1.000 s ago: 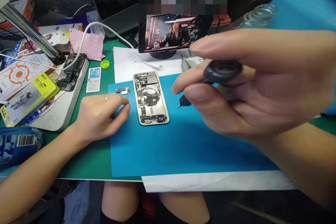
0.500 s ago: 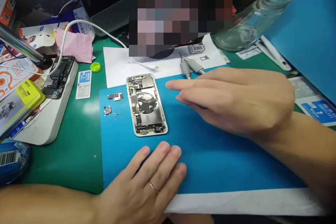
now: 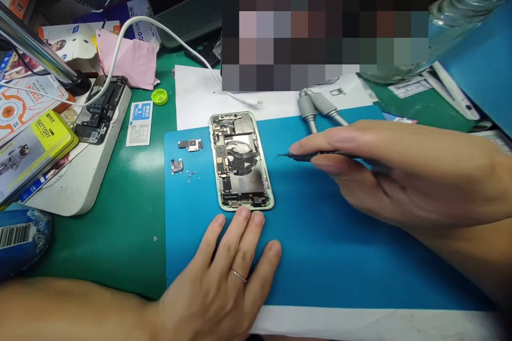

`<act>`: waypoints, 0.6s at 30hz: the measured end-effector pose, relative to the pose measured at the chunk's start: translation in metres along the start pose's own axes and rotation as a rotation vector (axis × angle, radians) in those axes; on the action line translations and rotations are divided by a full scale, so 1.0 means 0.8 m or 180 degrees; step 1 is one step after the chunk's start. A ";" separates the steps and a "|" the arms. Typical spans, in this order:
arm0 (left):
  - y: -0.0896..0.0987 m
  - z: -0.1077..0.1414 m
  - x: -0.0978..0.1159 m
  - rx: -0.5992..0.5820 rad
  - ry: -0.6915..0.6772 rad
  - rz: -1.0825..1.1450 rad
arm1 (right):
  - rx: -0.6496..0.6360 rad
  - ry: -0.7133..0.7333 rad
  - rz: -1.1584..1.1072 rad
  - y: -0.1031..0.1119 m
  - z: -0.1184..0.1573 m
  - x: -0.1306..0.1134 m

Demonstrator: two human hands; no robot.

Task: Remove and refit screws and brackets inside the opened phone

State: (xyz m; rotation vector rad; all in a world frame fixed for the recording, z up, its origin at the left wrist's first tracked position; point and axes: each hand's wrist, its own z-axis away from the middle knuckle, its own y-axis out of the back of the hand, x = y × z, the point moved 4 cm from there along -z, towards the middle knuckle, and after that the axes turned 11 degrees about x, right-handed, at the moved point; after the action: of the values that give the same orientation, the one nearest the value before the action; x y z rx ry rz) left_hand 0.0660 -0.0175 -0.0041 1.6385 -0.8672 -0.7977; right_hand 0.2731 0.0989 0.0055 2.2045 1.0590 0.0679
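Observation:
An opened smartphone (image 3: 244,184) with its inner parts bare lies on the blue mat (image 3: 320,261). My left hand (image 3: 224,277) rests flat below it, fingers spread, the middle fingertips at the phone's lower edge. To the right of the phone, my right hand (image 3: 400,170) is closed around thin black tweezers (image 3: 298,156), whose fine tip points left toward the phone without touching it. Left of the phone sit a small shielded part (image 3: 191,145), a square metal part (image 3: 176,165) and several tiny bits (image 3: 192,173).
Two grey-handled tools (image 3: 316,104) and a white cable plug (image 3: 259,103) lie on white paper (image 3: 196,90). A green cap (image 3: 159,97) and wipe packet (image 3: 138,123) are farther left. Another phone chassis (image 3: 102,112) rests on a white box (image 3: 94,186). Upper right is a glass jar (image 3: 460,21).
My view has shifted, so the bench appears farther right. My right hand has turned, bringing the tweezers into sight. The left fingertips have come up to the phone's lower edge.

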 end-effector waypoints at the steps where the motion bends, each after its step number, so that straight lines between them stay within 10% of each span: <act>1: -0.001 0.000 0.000 0.0018 0.0001 -0.0012 | 0.0078 -0.0170 -0.0084 -0.001 0.002 0.002; 12: 0.000 0.001 0.002 0.0049 -0.0025 0.0087 | 0.0204 0.0016 -0.0547 -0.011 -0.012 -0.005; 18: -0.004 0.005 0.002 0.0230 0.0015 0.0096 | 0.0280 -0.0518 -0.1086 -0.022 -0.035 -0.071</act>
State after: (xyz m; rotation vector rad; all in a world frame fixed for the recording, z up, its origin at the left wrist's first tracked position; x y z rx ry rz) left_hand 0.0640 -0.0206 -0.0078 1.6857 -0.9247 -0.7489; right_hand 0.2143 0.0820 0.0301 2.0339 1.3481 -0.3092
